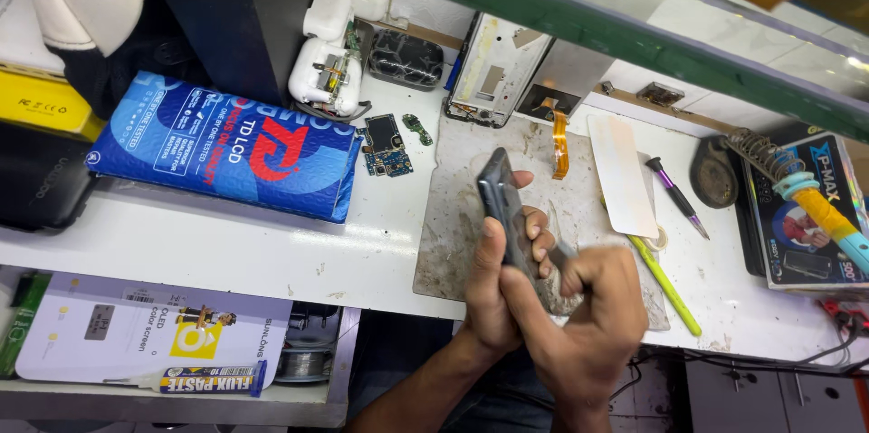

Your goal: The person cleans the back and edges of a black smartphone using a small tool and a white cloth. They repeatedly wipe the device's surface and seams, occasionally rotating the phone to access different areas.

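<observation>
Head view: dark phone (501,202) at centre frame, above the stained work mat (471,243) on the white desk (226,252). Long axis runs lower right to upper left, top end tilted away from the person. Left hand (496,293) wraps its lower half, fingers (536,238) curled round the far edge, gripping. Right hand (593,324) just right of it, closed tight on a thin tool, type unclear, tip meeting the phone's lower edge. Both hands touching; blue packet (226,148) well apart, upper left.

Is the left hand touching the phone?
Touching. The head view shows the left hand wrapped around the dark phone, thumb pressed on its edge and fingertips curled round the far side, holding it above the grey mat.
</observation>
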